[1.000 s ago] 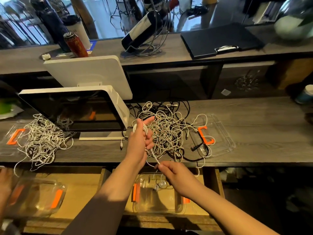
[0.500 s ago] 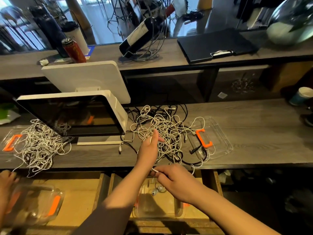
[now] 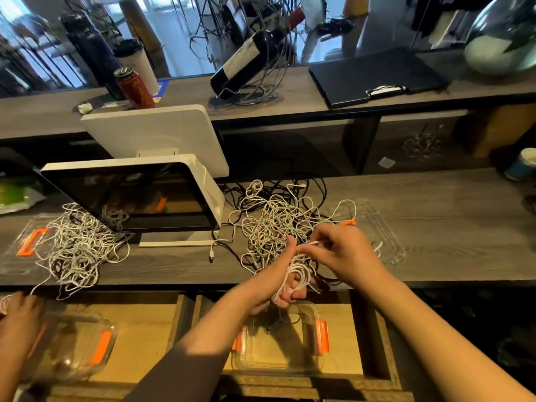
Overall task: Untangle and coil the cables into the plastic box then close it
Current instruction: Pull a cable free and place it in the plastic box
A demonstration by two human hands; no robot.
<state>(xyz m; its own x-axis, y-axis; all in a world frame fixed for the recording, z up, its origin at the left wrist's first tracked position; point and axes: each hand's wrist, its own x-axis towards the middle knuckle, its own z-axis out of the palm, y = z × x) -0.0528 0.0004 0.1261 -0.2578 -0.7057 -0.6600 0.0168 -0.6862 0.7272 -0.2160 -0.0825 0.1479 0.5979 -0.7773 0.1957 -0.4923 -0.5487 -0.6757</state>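
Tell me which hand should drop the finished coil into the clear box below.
Left. The left hand already grips the white cable coil wound round its fingers, roughly above the open clear box. The right hand only pinches the cable's loose end, farther up over the tangled pile.

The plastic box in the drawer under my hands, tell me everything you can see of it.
The plastic box is clear and rectangular with rounded corners, and has an orange clasp on each short side. It lies open, lid off, on the drawer's pale wood bottom, directly below the hands. A dark bit of cable hangs into it; otherwise it looks nearly empty. Neither hand touches it.
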